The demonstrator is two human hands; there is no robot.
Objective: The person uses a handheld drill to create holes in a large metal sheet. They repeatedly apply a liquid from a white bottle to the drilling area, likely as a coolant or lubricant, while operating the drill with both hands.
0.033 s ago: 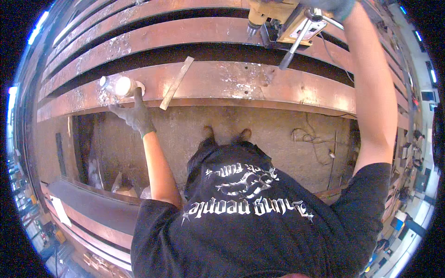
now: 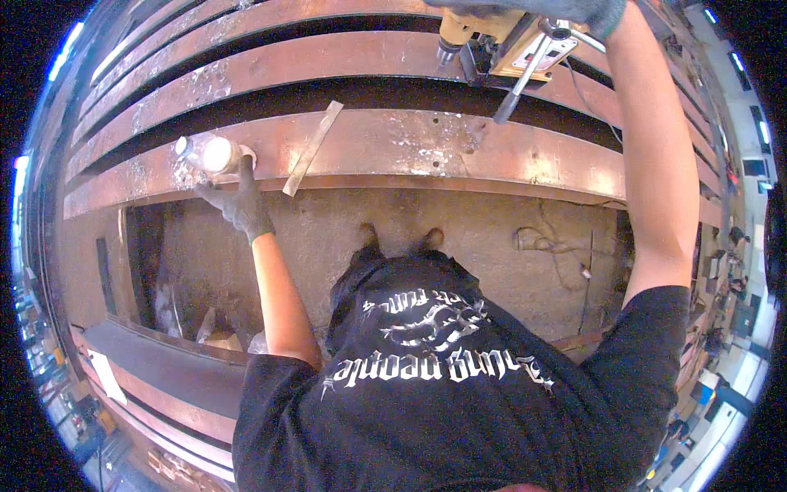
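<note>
Nearest is the person's black shirt (image 2: 443, 410), then the shoes (image 2: 434, 239) on the floor (image 2: 475, 221), with a cable (image 2: 541, 242) looped to their right. Beyond lies a rusty beam (image 2: 361, 148). At its left part the gloved left hand (image 2: 240, 205) has thumb and fingers spread about the near side of a bottle (image 2: 220, 154); I cannot tell whether it grips. A smaller bottle (image 2: 185, 148) stands just left, and a strip (image 2: 313, 149) lies slantwise across the beam to the right. Farther off, the gloved right hand (image 2: 586, 10) rests over the drill (image 2: 502, 37), its grip cut off by the upper edge.
</note>
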